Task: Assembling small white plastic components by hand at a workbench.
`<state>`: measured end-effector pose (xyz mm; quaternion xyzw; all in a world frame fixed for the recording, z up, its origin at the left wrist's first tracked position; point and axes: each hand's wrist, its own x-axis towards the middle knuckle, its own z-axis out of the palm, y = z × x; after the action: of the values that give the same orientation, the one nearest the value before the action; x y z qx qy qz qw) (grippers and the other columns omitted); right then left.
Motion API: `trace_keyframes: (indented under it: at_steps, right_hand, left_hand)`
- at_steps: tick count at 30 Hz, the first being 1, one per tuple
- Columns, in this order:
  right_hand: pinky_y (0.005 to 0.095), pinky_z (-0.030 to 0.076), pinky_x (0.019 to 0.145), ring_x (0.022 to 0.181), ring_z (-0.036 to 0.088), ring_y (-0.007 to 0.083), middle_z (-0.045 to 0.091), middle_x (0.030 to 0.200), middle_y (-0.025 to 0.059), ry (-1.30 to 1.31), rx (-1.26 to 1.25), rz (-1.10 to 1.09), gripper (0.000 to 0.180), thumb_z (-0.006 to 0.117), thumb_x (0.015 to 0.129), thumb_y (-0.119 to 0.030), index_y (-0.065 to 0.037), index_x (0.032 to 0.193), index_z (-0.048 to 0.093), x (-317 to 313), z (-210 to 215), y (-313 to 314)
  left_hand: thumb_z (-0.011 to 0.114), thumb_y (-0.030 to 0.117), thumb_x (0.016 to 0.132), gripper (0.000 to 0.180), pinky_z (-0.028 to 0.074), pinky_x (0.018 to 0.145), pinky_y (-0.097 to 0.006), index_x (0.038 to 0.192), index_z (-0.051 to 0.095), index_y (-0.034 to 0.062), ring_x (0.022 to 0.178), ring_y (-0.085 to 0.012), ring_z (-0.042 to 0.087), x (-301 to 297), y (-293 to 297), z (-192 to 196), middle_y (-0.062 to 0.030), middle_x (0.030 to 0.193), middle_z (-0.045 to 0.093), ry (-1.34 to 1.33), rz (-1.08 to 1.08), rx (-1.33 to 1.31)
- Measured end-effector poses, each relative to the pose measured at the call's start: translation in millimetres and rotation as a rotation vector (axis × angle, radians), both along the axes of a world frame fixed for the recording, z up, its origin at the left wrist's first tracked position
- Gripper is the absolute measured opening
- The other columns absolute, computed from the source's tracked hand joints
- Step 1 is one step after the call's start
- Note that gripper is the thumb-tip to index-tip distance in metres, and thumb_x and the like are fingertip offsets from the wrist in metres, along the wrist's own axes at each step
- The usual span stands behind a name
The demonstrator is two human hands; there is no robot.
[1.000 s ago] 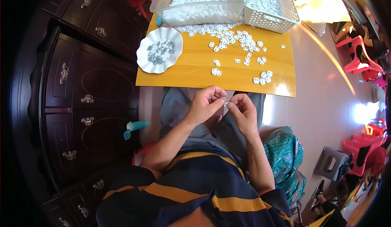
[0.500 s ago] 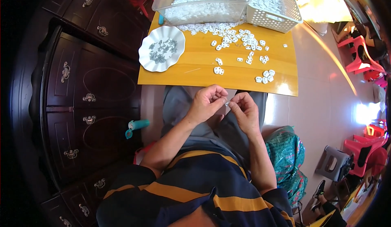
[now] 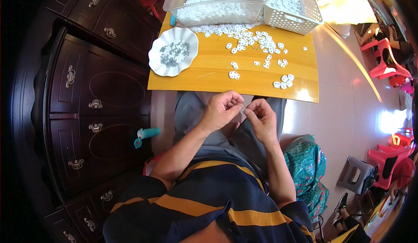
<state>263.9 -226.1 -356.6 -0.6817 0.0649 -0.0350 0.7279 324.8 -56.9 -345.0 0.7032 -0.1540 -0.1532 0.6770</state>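
While both hands meet over the lap just below the wooden table [image 3: 209,75], left hand [image 3: 222,110] and right hand [image 3: 261,118] pinch one tiny white piece [image 3: 242,110] between fingertips; loose white pieces [image 3: 257,42] and white plate [image 3: 162,66] lie above.

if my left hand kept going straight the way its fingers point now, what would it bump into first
Most likely the right hand. The left hand points its fingertips rightward over the lap, and both pinch a small pale piece between them, so that piece and the other fingertips come first.
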Motion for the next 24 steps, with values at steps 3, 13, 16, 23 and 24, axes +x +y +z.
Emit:
trace_keyframes:
  at_steps: [3, 13, 16, 23, 24]
  right_hand:
    - [0.0198, 0.045, 0.062, 0.068, 0.054, 0.0028, 0.060, 0.076, -0.0032, -0.014, -0.024, -0.018, 0.012, 0.069, 0.090, 0.001, -0.003, 0.093, 0.059, -0.1, -0.7, 1.9]
    - [0.0184, 0.046, 0.070, 0.077, 0.054, 0.0033, 0.058, 0.087, -0.0029, 0.035, 0.046, 0.011, 0.014, 0.067, 0.093, 0.004, -0.004, 0.099, 0.056, -3.1, -2.3, 1.8]
    - [0.0186, 0.046, 0.071, 0.078, 0.055, 0.0037, 0.059, 0.088, -0.0028, 0.025, 0.094, -0.006, 0.014, 0.066, 0.093, 0.004, -0.004, 0.099, 0.056, -2.3, -3.0, -0.1]
    - [0.0181, 0.044, 0.065, 0.070, 0.053, 0.0017, 0.059, 0.080, -0.0047, -0.002, 0.089, -0.080, 0.010, 0.068, 0.092, 0.001, -0.003, 0.093, 0.058, 1.3, -0.2, 0.1]
    - [0.0182, 0.044, 0.064, 0.070, 0.053, 0.0016, 0.060, 0.079, -0.0046, -0.008, 0.079, -0.083, 0.010, 0.068, 0.091, 0.000, -0.003, 0.093, 0.058, 1.2, -1.5, 0.5]
  left_hand:
    - [0.068, -0.003, 0.088, 0.009, 0.054, 0.068, -0.023, 0.096, 0.066, -0.0003, 0.075, -0.0061, 0.065, 0.7, -1.1, -0.5, -0.0016, 0.082, 0.068, -0.028, 0.001, 0.032]
    - [0.068, 0.000, 0.091, 0.017, 0.051, 0.069, -0.019, 0.108, 0.067, 0.0011, 0.076, -0.0020, 0.059, 5.3, 2.6, 5.8, 0.0025, 0.088, 0.066, -0.030, -0.067, 0.108]
    - [0.068, 0.000, 0.089, 0.023, 0.051, 0.070, -0.020, 0.112, 0.067, -0.0011, 0.075, -0.0025, 0.060, 16.1, 7.5, 9.1, 0.0011, 0.089, 0.066, -0.008, -0.096, 0.003]
    - [0.079, 0.012, 0.078, 0.032, 0.055, 0.071, -0.039, 0.108, 0.069, 0.0062, 0.082, -0.0291, 0.068, 57.1, 9.0, 29.0, -0.0123, 0.096, 0.068, -0.546, 0.190, 0.564]
    - [0.079, 0.013, 0.079, 0.032, 0.055, 0.071, -0.039, 0.109, 0.069, 0.0064, 0.082, -0.0271, 0.068, 61.2, 6.6, 28.3, -0.0108, 0.096, 0.068, -0.636, 0.192, 0.610]
